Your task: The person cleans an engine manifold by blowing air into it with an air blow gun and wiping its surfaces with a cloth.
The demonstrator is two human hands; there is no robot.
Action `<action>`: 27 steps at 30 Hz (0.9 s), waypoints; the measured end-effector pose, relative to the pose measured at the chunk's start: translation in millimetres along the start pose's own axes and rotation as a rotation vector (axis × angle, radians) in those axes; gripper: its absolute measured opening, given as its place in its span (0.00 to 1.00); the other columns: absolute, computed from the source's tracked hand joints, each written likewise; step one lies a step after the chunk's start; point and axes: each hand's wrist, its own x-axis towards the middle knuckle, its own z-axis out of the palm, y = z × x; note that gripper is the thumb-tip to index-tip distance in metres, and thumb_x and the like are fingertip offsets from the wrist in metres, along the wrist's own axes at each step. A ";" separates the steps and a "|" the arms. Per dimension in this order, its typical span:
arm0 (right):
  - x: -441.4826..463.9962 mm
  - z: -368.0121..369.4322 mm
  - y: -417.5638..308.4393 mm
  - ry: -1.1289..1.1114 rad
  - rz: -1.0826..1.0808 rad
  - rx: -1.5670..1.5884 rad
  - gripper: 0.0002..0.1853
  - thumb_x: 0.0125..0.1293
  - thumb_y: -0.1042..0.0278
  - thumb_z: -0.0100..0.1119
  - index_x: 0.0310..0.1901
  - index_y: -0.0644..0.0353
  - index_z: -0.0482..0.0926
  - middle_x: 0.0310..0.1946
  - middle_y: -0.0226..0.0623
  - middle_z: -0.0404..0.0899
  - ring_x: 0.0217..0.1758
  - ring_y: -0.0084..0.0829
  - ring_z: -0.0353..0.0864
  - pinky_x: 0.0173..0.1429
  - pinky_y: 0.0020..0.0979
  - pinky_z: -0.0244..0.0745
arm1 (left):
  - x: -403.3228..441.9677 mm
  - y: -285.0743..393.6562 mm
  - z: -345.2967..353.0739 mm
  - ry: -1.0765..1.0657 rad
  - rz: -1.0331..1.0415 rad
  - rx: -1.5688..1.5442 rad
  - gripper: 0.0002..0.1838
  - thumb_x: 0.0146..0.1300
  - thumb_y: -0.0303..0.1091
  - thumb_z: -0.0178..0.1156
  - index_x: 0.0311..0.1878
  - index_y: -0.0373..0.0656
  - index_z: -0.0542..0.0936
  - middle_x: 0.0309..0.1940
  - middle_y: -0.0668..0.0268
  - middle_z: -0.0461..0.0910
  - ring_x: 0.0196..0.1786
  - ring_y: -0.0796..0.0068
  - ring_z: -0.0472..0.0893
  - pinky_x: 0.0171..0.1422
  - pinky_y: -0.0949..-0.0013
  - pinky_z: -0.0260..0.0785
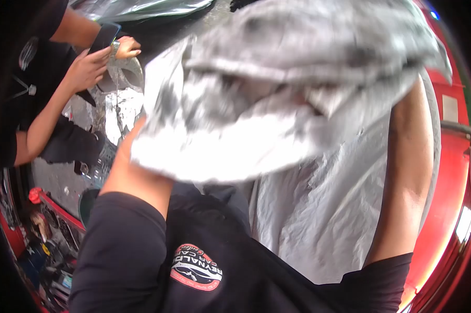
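A crumpled silver-grey cover sheet (256,141) is held up in front of me between my two arms, blurred by motion and bright on its lower fold. My left hand (137,136) grips it at the left edge; most of the fingers are behind the fabric. At the upper right, my right hand (417,87) holds the other side, with its fingers hidden by the folds. Below, a wrinkled grey cover (319,219) hangs close to my body, and I cannot tell whether it is the same piece.
To the left, a co-worker's hand (87,70) is near a dark phone (105,37). A red tool cart (63,211) with assorted items stands lower left, near a dark green bucket (87,204). Clear plastic sheeting (141,8) lies at the top. A red surface (441,208) runs along the right.
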 end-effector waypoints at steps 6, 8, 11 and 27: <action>25.6 -13.4 14.7 -0.213 -0.006 -0.070 0.56 0.64 0.37 0.71 0.84 0.56 0.52 0.73 0.50 0.70 0.74 0.39 0.72 0.78 0.35 0.63 | -217.6 13.8 -11.0 -0.152 -0.584 0.144 0.29 0.73 0.45 0.54 0.74 0.46 0.71 0.67 0.47 0.75 0.68 0.48 0.75 0.72 0.52 0.69; 25.4 -12.8 24.4 -0.226 -0.013 -0.067 0.55 0.65 0.37 0.71 0.84 0.55 0.53 0.74 0.50 0.69 0.75 0.39 0.71 0.78 0.36 0.63 | -296.8 22.7 -14.1 -0.378 -0.867 0.274 0.29 0.74 0.45 0.53 0.74 0.46 0.71 0.68 0.47 0.74 0.69 0.49 0.75 0.73 0.53 0.68; 36.4 -11.9 30.7 -0.137 -0.131 -0.157 0.55 0.65 0.37 0.71 0.83 0.56 0.54 0.75 0.51 0.68 0.77 0.39 0.70 0.79 0.36 0.62 | -390.7 38.2 -24.4 -0.743 -1.102 0.400 0.29 0.74 0.46 0.53 0.75 0.47 0.71 0.69 0.48 0.74 0.70 0.50 0.74 0.74 0.53 0.68; 37.4 -6.4 32.9 -0.103 -0.086 0.014 0.50 0.67 0.39 0.69 0.82 0.56 0.59 0.78 0.49 0.63 0.81 0.37 0.63 0.82 0.35 0.56 | -318.2 99.1 -70.0 0.201 -1.153 0.046 0.13 0.58 0.18 0.62 0.47 0.37 0.76 0.41 0.61 0.83 0.44 0.65 0.84 0.52 0.63 0.76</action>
